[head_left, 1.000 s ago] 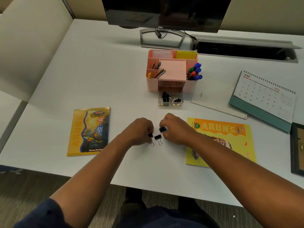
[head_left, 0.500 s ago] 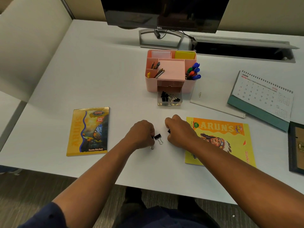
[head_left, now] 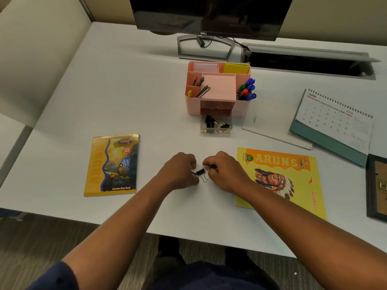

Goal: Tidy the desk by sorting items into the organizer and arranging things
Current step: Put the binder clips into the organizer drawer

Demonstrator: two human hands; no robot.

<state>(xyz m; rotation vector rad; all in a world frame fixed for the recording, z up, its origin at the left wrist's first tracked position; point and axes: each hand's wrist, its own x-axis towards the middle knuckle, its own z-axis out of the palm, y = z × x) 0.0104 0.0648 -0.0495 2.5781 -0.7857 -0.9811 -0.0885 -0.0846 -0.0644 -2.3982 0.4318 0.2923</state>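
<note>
Since a second ago, two loose clips between your hands have become one, and your right hand has taken up a clip. At far left on the worktop (head_left: 125,97) lies a small yellow notebook (head_left: 113,164) with a butterfly cover. Your left hand (head_left: 180,170) sits to its right, fingers curled, pinching the wire handle of a black binder clip (head_left: 200,172) that rests on the worktop between both hands. Your right hand (head_left: 224,170) is just beside it, fingers curled round another black clip (head_left: 212,165), only its edge showing. Beyond the hands stands the pink organizer (head_left: 217,91), pencils in its left slots, coloured markers (head_left: 247,90) at its right, sticky pads at the back. Its clear drawer (head_left: 216,124) is pulled out in front and holds several black clips. Right of your right hand lies a larger yellow book (head_left: 280,176). Behind it a white booklet (head_left: 270,130), then a desk calendar (head_left: 335,122), and a dark frame (head_left: 377,187) at the far right edge.
</note>
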